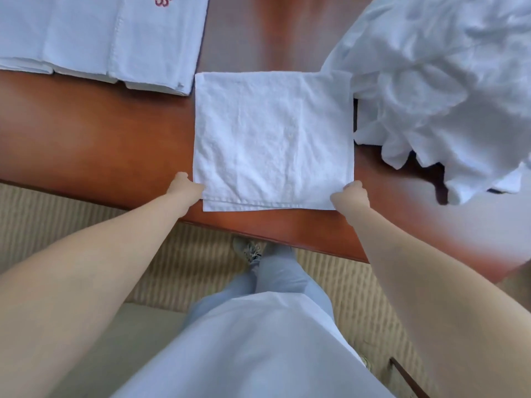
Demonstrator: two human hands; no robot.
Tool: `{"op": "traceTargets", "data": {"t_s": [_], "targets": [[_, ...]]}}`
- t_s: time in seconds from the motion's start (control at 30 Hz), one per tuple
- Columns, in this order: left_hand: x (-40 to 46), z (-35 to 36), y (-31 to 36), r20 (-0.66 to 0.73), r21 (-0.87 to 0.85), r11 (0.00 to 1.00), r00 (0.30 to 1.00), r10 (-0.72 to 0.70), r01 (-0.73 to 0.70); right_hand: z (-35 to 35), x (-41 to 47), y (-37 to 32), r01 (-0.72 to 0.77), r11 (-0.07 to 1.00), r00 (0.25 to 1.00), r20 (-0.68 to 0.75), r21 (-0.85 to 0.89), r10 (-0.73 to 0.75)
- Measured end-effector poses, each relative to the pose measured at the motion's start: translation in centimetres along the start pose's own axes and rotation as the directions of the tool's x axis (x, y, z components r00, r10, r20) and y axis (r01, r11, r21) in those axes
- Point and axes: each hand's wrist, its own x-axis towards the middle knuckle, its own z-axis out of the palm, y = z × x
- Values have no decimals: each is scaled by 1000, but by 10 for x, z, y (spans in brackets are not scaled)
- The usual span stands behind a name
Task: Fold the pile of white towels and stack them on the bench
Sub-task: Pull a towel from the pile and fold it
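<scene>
A white towel (273, 139) lies flat on the red-brown wooden bench (94, 145), folded over once so two layered edges show along its near side. My left hand (185, 186) pinches its near left corner. My right hand (352, 193) pinches its near right corner. A stack of folded white towels (106, 38) with red embroidery sits at the far left of the bench. A loose heap of unfolded white towels (448, 81) lies at the right, touching the flat towel's far right corner.
The bench's near edge (287, 239) runs across the view just in front of my legs. Beige ribbed carpet (71, 225) covers the floor below. Part of the heap hangs over the bench's right side.
</scene>
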Motion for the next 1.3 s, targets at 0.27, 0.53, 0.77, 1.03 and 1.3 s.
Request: {"op": "traceTargets", "data": {"t_s": [0.27,0.53,0.77,1.03,1.3], "targets": [[13,2,1,0,-50,997,998,-61,61,8,14,9,-20,993,999,39,120,16],[-15,-39,19,147,-599,800,987,69,33,-52,-10,-21,177,863,984,-104,473,-144],[-30,-15,-12,200,-433,900,968,152,-51,-59,-27,3,299,769,940,-312,565,-136],[-10,21,-35,33,5,969,969,245,-245,-10,1,44,213,903,970,-194,374,-148],[-9,26,-47,-47,16,973,972,231,-230,2,-1,55,209,949,961,-230,236,-154]]}}
